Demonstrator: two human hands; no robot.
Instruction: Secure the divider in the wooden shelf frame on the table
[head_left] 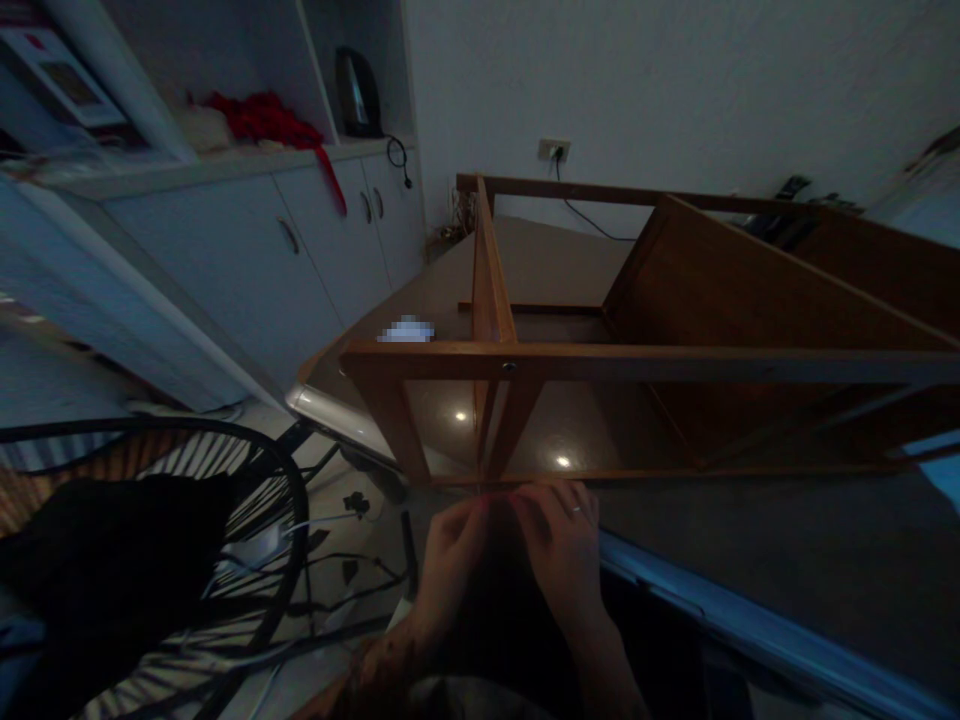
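A wooden shelf frame (637, 360) lies on its side on a glossy brown table (540, 250). My left hand (450, 555) and my right hand (562, 540) are close together at the table's near edge, just below the frame's lower rail. The fingers of both hands are curled and pinched toward each other. Whatever they hold is too small and dark to make out. A ring shows on a finger of my right hand.
White cabinets (247, 260) stand at the left, with a red cloth (262, 118) and a black kettle (356, 92) on the counter. A round black wire chair (187, 520) with dark fabric sits at lower left. Cables lie on the floor. A wall socket (553, 150) is behind the table.
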